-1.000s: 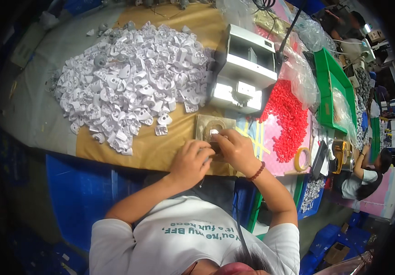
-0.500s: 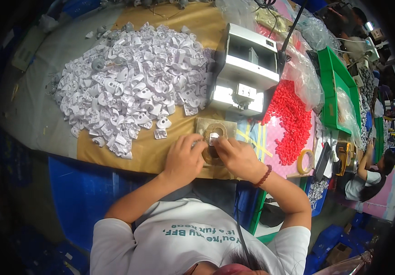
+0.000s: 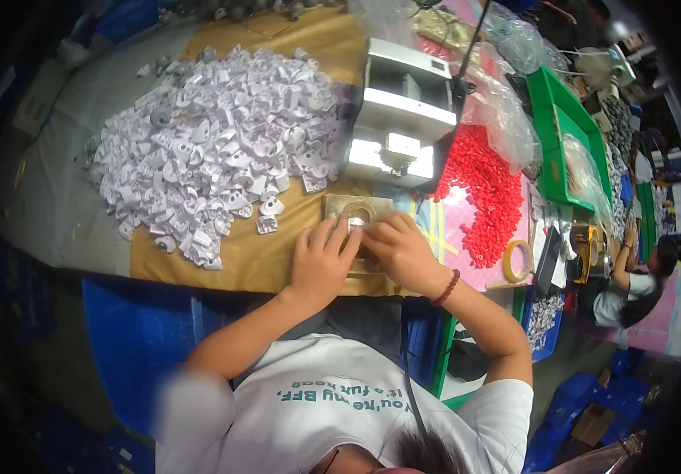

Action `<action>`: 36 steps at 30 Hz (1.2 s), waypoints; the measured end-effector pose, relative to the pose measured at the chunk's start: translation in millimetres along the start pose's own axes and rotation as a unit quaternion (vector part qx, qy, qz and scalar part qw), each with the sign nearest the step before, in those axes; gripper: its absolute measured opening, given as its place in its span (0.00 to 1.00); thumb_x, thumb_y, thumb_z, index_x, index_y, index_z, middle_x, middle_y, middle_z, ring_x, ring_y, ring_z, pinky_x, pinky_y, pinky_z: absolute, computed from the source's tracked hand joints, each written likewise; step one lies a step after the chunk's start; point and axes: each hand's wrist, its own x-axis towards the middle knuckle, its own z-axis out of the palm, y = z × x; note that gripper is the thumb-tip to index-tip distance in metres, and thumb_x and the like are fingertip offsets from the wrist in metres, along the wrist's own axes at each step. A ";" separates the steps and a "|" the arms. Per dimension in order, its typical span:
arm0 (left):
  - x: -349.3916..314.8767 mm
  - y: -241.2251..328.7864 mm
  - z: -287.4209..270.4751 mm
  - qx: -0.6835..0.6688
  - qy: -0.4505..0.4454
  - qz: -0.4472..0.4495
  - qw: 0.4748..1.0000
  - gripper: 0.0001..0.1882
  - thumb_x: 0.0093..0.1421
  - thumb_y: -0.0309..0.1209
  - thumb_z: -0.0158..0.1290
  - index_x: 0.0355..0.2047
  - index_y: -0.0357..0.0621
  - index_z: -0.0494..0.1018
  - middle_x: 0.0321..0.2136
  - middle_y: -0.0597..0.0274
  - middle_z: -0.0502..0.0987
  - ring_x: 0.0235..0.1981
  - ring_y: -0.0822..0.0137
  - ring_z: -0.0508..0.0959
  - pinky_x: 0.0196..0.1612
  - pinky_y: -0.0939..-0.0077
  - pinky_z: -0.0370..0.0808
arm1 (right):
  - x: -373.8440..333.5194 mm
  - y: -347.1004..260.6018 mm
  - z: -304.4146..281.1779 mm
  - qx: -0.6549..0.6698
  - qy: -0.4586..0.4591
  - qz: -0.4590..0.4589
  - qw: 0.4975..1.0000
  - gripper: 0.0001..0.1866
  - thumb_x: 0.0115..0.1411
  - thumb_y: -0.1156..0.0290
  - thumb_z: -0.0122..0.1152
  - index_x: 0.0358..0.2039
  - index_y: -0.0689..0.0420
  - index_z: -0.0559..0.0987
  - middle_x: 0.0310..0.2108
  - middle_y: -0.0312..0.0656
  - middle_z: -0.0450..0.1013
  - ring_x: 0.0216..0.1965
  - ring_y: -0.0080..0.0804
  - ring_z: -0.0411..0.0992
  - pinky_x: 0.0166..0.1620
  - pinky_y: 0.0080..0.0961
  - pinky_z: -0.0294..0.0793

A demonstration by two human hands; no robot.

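A brown metal block (image 3: 337, 204) with a rounded recess lies at the table's front edge. At its recess sits a small white plastic part (image 3: 354, 223), partly covered by fingers. My left hand (image 3: 320, 259) comes at it from the left, fingers bent and tips closed against the part. From the other side my right hand (image 3: 405, 251), with a dark red bead bracelet at the wrist, pinches at the same part with curled fingers. The fingertips hide most of the contact. A large heap of white plastic parts (image 3: 222, 150) spreads to the left, with a few loose ones near my left hand.
Behind the block stands a white and black bench machine (image 3: 403, 103). Small red parts (image 3: 486, 189) lie piled to the right, beside a roll of yellow tape (image 3: 516, 261). Farther right are a green tray (image 3: 546, 142) and a seated person (image 3: 633, 296). A blue bin (image 3: 143, 340) stands below the table edge.
The whole view has shifted slightly. My left fingers have moved in closer to the white part, and my right fingers have curled more beside it.
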 end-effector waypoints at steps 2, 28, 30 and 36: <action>-0.4 -2.9 5.6 0.011 0.002 0.024 1.000 0.27 0.49 0.23 0.56 0.53 0.45 0.74 0.50 0.55 0.74 0.52 0.56 0.72 0.53 0.58 0.68 | -13.3 11.3 -7.2 0.096 0.064 0.082 0.990 0.17 0.54 0.81 0.57 0.46 0.61 0.80 0.44 0.45 0.75 0.44 0.43 0.75 0.50 0.33 0.75; 9.8 -5.5 2.2 0.008 0.014 0.081 0.997 0.18 0.54 0.24 0.54 0.47 0.42 0.77 0.42 0.56 0.76 0.44 0.57 0.76 0.44 0.62 0.71 | -46.3 23.7 8.3 0.730 0.200 0.316 0.573 0.19 0.59 0.77 0.66 0.52 0.58 0.76 0.38 0.32 0.72 0.36 0.18 0.70 0.39 0.15 0.70; 10.4 -6.0 0.9 0.008 0.012 0.087 0.996 0.18 0.54 0.25 0.53 0.47 0.39 0.76 0.43 0.53 0.76 0.45 0.56 0.75 0.45 0.62 0.70 | -40.8 24.5 7.9 0.750 0.190 0.305 0.555 0.22 0.58 0.78 0.65 0.55 0.61 0.74 0.40 0.34 0.73 0.36 0.18 0.69 0.39 0.16 0.70; 7.6 -7.8 1.3 -0.006 0.003 0.070 0.998 0.19 0.52 0.23 0.54 0.47 0.39 0.77 0.47 0.52 0.76 0.47 0.55 0.75 0.50 0.60 0.71 | -25.6 34.2 5.0 0.772 0.108 0.276 0.562 0.23 0.59 0.75 0.65 0.55 0.63 0.74 0.44 0.47 0.77 0.27 0.21 0.68 0.32 0.15 0.69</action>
